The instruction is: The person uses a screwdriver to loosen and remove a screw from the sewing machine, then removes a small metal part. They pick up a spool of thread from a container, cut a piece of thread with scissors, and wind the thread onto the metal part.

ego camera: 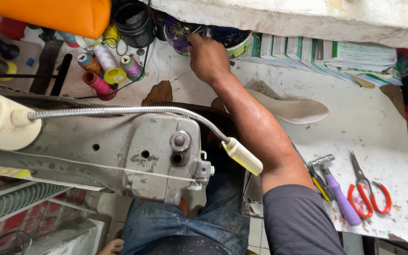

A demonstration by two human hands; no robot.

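A: Right hand (207,59) is stretched to the top centre of the frame, fingers dipping into a purple tub (178,35) of small bits at the back of the worktop (369,123).

B: Fingers apart or clamped?

A: Cannot tell, the tips are hidden inside the tub. Nothing visibly lifted out, so the picking step looks barely begun.

B: Left hand?

A: Only a sliver at the bottom left-centre edge (113,246), near the knee. Grip unreadable.

B: What sits idle?

A: Grey sewing machine (119,151) with nothing under its head, pale insole (293,109) flat at centre right, red-handled snips (367,191) and purple-handled tool (341,198) at lower right, thread spools (105,66) upper left. All untouched.
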